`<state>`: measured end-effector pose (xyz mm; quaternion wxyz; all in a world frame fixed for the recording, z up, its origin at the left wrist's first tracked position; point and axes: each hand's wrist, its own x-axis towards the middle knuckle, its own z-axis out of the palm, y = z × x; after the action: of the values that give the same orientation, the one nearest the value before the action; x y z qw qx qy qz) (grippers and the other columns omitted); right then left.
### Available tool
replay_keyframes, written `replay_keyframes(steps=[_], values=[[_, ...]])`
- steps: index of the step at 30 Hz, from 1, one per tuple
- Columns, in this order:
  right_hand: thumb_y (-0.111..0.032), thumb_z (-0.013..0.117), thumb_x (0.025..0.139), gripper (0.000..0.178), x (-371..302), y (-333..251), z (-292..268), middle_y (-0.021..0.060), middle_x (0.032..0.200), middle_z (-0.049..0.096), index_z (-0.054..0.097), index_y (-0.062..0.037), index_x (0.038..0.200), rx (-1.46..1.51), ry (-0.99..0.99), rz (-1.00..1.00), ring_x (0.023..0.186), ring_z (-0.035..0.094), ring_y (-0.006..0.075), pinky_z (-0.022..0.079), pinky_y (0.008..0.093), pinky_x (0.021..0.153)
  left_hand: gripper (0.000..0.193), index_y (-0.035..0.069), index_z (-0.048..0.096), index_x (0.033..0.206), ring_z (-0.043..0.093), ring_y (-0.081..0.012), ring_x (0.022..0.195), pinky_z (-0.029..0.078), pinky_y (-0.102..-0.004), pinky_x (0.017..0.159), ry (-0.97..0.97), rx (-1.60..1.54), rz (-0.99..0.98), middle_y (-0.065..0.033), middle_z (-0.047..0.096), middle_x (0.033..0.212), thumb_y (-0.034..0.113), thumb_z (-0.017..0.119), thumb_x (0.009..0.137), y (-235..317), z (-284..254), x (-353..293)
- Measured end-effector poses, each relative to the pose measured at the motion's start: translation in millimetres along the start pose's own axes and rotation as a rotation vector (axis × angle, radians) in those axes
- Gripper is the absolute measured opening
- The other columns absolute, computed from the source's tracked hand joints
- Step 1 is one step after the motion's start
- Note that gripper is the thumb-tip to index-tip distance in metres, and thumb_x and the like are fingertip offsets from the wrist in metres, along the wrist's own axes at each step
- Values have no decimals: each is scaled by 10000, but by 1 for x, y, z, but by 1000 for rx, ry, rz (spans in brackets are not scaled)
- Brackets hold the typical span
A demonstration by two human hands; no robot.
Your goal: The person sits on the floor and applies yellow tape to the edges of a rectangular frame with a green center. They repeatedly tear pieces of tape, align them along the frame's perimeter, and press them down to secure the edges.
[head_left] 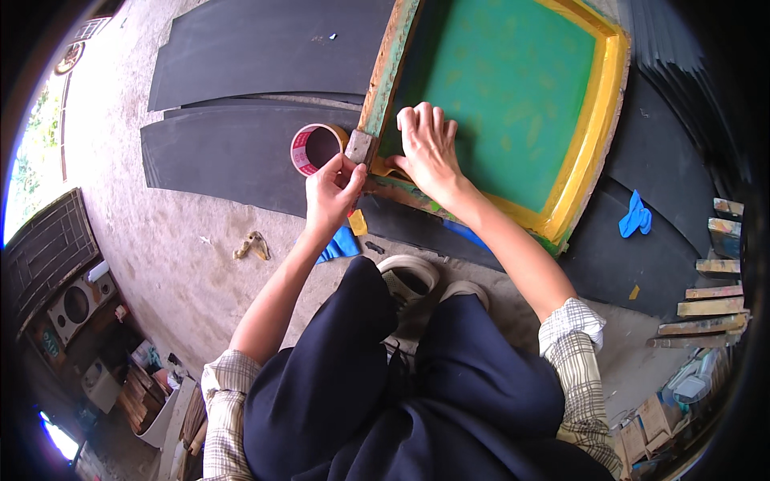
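Observation:
A screen-printing frame (pixel 385 76) with green mesh (pixel 513 88) lies before me, its right and near inner edges lined with yellow tape (pixel 589 120). At its near left corner my left hand (pixel 329 192) pinches, fingertips against a small greyish piece (pixel 360 144); what they hold is hidden. Over the inside of that corner, my right hand (pixel 433 152) has its fingers bent and apart, the thumb on a strip of brownish-yellow tape (pixel 389 168). Just left of the corner a tape roll (pixel 301 151) with a red-and-white core stands next to my left hand.
Dark sheets (pixel 257 56) cover the floor under and around the frame. Blue scraps lie by my left knee (pixel 342 244) and at the right (pixel 635 215). Stacked wooden pieces (pixel 712 307) stand at the right edge. A speaker-like box (pixel 79 307) and clutter sit at lower left.

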<state>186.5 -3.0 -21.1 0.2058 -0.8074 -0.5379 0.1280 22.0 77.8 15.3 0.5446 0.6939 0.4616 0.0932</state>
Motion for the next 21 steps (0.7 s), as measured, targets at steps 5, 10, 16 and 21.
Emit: replay_keyframes(steps=[5,10,16,21], values=[[-277,877,611,663,-28,23,-21,104,1037,413,418,-91,1053,38,-36,104,995,443,265,360,442,784,212,4,559,758,528,-18,546,418,-202,501,6,13,9,13,586,605,140,642,898,1,-3,0],[-296,883,585,680,-29,19,-16,97,1022,415,424,-91,1042,11,33,92,971,443,259,357,431,767,209,1,561,761,527,-13,564,427,-197,520,2,-18,28,13,591,619,137,641,899,-2,-3,0],[-167,861,607,639,4,-7,10,111,1030,432,421,-81,1063,14,59,11,991,466,273,384,451,792,209,4,570,776,539,-20,539,428,-210,497,-24,23,49,3,590,593,156,639,902,-1,-4,3],[-45,739,755,385,-8,36,-3,110,920,507,434,-52,990,388,222,-27,905,515,280,427,402,839,167,50,605,933,559,-112,574,461,-259,531,-98,379,453,-21,563,716,77,698,797,20,-3,3]])
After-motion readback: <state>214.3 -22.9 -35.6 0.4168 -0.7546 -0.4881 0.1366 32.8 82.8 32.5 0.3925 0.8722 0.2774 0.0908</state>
